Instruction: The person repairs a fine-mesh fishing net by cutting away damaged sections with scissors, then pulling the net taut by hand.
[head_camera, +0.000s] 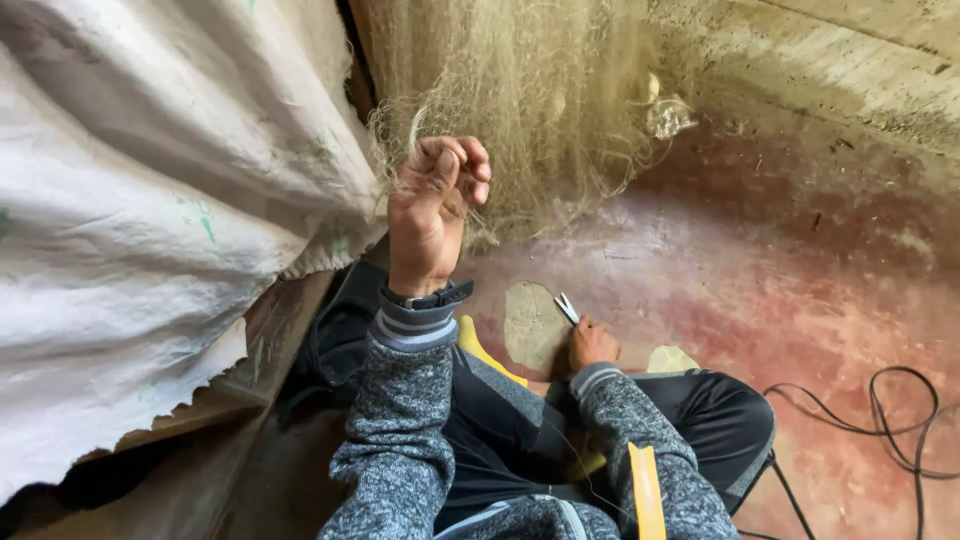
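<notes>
Left hand raised, fingers curled tight, pinching strands of the net, which hangs from above and spreads behind and right of that fist. Right hand low, closed around small snips, blades pointing up toward the net. White sheet hangs left of the fist; black cable lies far right on the red floor

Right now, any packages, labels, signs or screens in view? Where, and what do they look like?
Woven sack sheet: hangs at left, large, white, creased, with small green print marks and a frayed lower edge.
Wristwatch: on the left hand, which grips the fishing net; dark band, face not visible.
No signs or lit screens. The right hand holds small scissors.
</notes>
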